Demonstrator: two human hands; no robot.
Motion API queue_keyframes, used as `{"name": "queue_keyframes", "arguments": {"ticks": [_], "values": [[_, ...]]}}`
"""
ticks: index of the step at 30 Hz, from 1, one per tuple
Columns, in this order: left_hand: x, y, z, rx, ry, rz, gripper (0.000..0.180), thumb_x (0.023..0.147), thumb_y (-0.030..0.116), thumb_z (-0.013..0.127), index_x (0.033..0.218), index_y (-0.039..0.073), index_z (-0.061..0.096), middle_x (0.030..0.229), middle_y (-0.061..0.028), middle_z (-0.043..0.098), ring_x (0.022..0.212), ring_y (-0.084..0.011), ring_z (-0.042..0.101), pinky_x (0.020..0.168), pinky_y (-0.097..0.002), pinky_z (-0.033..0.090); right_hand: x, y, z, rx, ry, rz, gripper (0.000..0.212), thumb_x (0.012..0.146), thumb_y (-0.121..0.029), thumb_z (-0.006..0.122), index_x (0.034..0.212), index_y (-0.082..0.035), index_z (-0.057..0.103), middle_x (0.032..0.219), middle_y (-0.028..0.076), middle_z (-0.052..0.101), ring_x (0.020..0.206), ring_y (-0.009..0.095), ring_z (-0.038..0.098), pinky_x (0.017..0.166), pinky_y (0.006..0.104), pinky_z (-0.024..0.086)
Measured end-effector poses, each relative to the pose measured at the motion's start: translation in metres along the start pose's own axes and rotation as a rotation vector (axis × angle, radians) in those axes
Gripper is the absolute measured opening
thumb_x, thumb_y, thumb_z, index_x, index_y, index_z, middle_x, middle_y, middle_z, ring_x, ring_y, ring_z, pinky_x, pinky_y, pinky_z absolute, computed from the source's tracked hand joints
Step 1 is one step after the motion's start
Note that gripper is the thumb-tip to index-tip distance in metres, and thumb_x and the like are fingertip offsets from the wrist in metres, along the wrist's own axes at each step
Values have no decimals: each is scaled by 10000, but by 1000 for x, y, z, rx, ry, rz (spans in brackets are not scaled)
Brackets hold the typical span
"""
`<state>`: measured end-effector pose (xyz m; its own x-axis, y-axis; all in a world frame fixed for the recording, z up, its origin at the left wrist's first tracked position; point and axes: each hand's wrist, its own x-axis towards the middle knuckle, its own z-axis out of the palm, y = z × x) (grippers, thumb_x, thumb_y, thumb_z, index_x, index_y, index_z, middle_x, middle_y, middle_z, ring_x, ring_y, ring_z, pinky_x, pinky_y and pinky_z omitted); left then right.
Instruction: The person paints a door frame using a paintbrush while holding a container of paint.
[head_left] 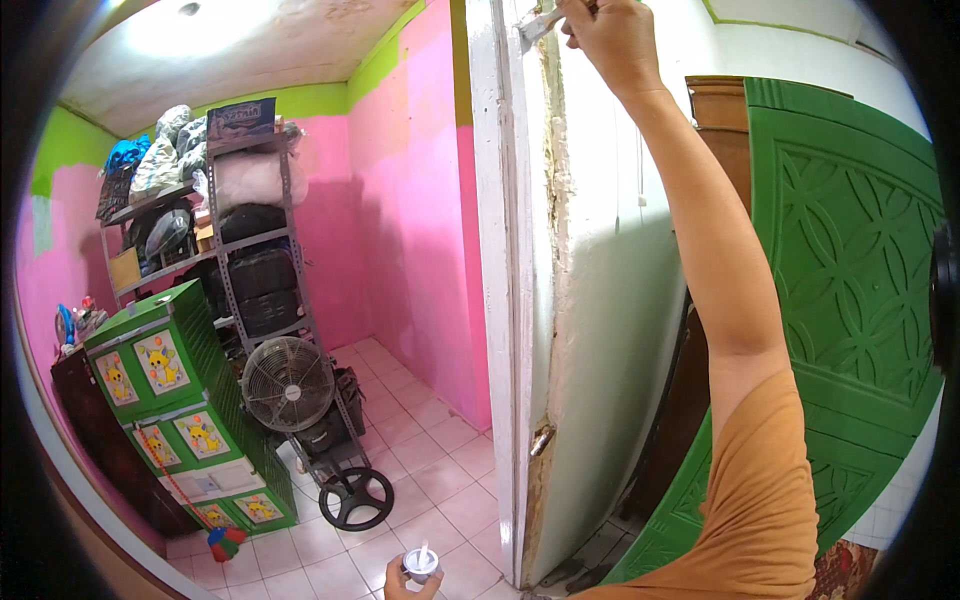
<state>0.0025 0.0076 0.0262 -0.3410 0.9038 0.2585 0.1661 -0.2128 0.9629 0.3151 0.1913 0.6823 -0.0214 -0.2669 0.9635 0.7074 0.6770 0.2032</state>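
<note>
High up, my right hand (615,45) is closed around a small paintbrush (537,27) whose end is coated white. The brush end rests at the upper part of the white door frame (497,200). Low at the bottom edge, my left hand (408,583) grips a small cup (421,563) with whitish contents. A pale stick (423,550) stands up out of the cup. Rough, chipped plaster (553,200) runs down the wall edge beside the frame, with a metal latch plate (541,440) lower down.
A green carved door panel (840,230) stands at the right, before a brown wooden cabinet (720,115). Through the doorway are a standing fan (288,385), a green drawer unit (185,400), a loaded metal shelf (250,240) and a pink wall (410,220). The floor is tiled (430,470).
</note>
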Motion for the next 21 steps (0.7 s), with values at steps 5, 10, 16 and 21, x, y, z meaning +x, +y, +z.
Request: {"name": "queue_keyframes", "arguments": {"ticks": [5,10,16,21], "values": [[2,-4,-1,-18,-1,30,562,841,56,841,1323,-4,558,1156,-95,671,1030,-177,640,878,-319,538,4,0,2,56,-3,69,372,995,-226,673,720,16,613,575,96,597,572,140,624,565,344,487],[-1,6,2,8,0,3,567,839,72,848,1322,-3,560,1155,-96,671,1030,-177,640,878,-315,534,-21,0,-3,52,-74,88,375,1000,-244,680,731,11,617,569,92,577,560,125,601,550,328,472],[5,3,5,19,-41,36,548,846,84,845,1309,-6,566,1141,-88,668,1003,-169,632,853,-305,525,-19,-3,-9,86,88,-77,358,993,-224,693,735,11,615,555,78,536,518,134,553,521,316,450],[5,-5,6,-5,-24,76,549,846,75,839,1310,-18,561,1131,-88,665,991,-165,628,844,-301,523,-36,-4,-8,-57,-20,-35,356,997,-224,684,739,11,617,561,107,570,510,153,556,524,322,440]]}}
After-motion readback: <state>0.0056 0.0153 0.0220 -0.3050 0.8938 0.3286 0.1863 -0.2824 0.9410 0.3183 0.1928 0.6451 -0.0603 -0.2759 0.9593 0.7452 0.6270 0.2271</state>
